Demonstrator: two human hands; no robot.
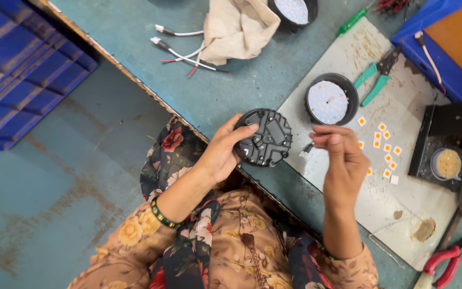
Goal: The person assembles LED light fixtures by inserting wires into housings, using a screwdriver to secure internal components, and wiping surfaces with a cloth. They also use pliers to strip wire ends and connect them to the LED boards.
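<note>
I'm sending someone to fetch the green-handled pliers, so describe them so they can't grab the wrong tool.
Start at the pale board on the blue-green bench. At its far edge, beside the round black lamp with the white dotted face, lie the pliers, jaws pointing away. Their handles are green; the other pliers, at the near corner, have red handles.

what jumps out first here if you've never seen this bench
The round black housing held up in the left hand at the middle of the view, ribbed back showing. The right hand is beside it, fingertips pinched on something too small to tell. Just behind, on the grey mat, stands a round lamp with a white dotted board facing up, green pliers beside it and small white squares scattered to the right.
</note>
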